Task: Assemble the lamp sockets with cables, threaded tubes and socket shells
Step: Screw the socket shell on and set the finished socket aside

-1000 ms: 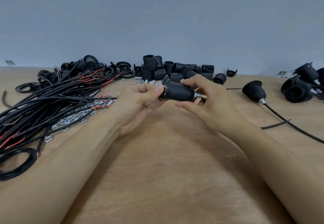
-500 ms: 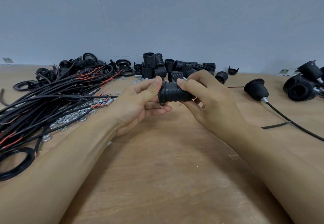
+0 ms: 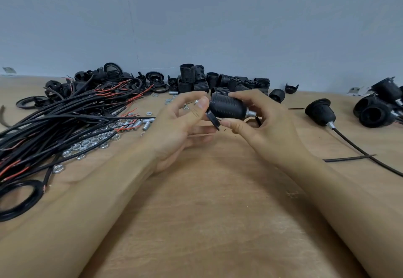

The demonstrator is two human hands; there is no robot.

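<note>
A black ribbed socket shell (image 3: 227,106) with a short metal threaded tube (image 3: 251,113) at its right end is held above the table (image 3: 218,223). My right hand (image 3: 268,125) grips the shell from the right, fingers over its top and thumb below. My left hand (image 3: 181,125) touches its left end, thumb on a black ring (image 3: 213,121) at the shell's rim. A bundle of black cables (image 3: 54,125) with red wire ends lies at the left. More ribbed shells (image 3: 218,80) are piled at the back.
Metal nuts (image 3: 91,141) and small tubes (image 3: 146,124) lie beside the cables. Black rings and caps (image 3: 104,79) sit at back left. A finished socket with cable (image 3: 320,113) lies at right, further ones (image 3: 379,105) at far right. A black ring (image 3: 17,199) lies at left front.
The right fingers have slid off the shell's left part toward its right end, so the metal tube shows again. The black ring at the shell's rim now sits tilted under my left thumb.
</note>
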